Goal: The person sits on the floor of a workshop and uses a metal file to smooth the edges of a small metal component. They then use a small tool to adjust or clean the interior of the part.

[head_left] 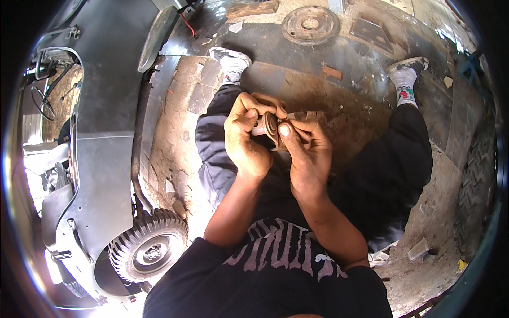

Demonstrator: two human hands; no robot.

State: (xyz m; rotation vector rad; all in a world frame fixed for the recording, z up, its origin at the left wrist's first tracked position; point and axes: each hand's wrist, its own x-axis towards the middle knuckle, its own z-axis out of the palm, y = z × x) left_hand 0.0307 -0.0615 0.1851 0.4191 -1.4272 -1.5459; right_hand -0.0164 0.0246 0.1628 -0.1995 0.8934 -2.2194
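Observation:
Between my legs, my left hand [247,135] and my right hand [307,151] hold one small rusty metal part [272,126] together. It has a round, ringed face and a flat brown piece at its lower edge. My left fingers curl around its left side and top. The right thumb presses against its face, while the right fingers close on its right end. Both hands cover much of the part, so its full shape and exact kind do not show.
A grey vehicle body [108,106] with a knobbly wheel [151,252] stands on the left. Ahead lie a rusty round plate [310,25], a rusty flat metal piece [371,33], a wood block [253,9] and a small brown block [333,72]. A large tyre [472,180] is at right.

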